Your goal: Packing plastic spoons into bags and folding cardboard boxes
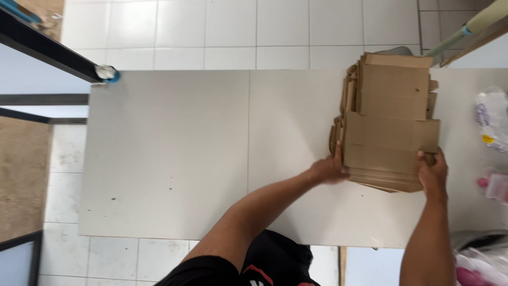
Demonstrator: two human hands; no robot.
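Note:
A tall stack of flat brown cardboard box blanks [389, 122] lies on the right part of a white table [169, 159]. My left hand [329, 169] grips the stack's near left corner, thumb up against its side. My right hand [433, 170] holds the near right corner, fingers curled over the top sheet. Both forearms reach in from the bottom edge of the picture.
Clear plastic bags [493, 119] with printed and pink contents lie at the table's right end. A dark shelf edge with a blue-tipped roll [107, 73] sits at the table's far left corner. White floor tiles [233, 32] surround the table; a pale pole [465, 29] leans at top right.

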